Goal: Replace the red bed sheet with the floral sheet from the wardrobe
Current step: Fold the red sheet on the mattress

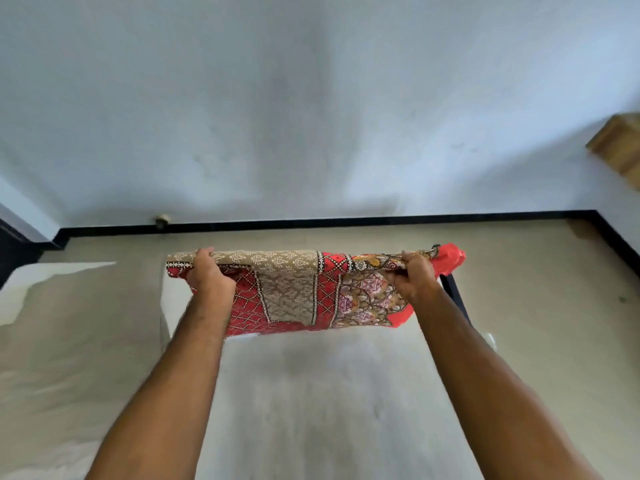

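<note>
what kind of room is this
Most likely a bedroom. The hands, left and right, hold up a folded patterned red sheet over a bare beige mattress set against a plain pale wall with a black skirting.

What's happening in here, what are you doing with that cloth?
A person holds a folded patterned sheet out at arm's length over a bare mattress. The left hand grips its top edge near one end, the right hand near the other. The sheet is red with tan and floral panels, still folded in layers and hanging clear of the mattress. A wall stands behind.
</note>
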Tool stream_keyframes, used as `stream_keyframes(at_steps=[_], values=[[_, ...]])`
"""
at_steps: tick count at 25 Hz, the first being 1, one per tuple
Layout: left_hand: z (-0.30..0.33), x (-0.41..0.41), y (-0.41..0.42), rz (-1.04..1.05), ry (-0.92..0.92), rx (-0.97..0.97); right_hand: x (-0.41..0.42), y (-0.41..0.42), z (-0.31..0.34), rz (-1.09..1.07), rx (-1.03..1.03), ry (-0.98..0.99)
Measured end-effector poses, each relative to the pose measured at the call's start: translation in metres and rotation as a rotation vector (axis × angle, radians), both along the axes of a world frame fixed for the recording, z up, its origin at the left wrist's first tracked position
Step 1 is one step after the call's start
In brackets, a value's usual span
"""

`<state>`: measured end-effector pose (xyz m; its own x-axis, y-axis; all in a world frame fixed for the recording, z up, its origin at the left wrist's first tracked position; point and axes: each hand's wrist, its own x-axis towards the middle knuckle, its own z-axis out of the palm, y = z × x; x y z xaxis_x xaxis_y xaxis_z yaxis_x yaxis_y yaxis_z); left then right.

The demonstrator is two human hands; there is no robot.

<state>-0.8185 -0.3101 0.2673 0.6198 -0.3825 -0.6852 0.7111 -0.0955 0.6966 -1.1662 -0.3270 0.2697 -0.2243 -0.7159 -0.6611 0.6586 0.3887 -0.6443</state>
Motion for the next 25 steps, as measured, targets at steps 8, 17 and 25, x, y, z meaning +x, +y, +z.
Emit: stream_keyframes(at_steps=[8, 17, 25], values=[[0.03, 0.023, -0.017, -0.053, -0.01, -0.398, -0.002, -0.008, 0.016, 0.069, -0.256, -0.07], [-0.178, -0.018, 0.144, 0.107, 0.207, -0.02, -0.023, 0.153, -0.198, -0.135, 0.256, -0.162], [-0.399, -0.038, 0.304, -0.314, -0.015, 0.852, -0.032, 0.307, -0.423, 0.126, 0.601, 0.052]])
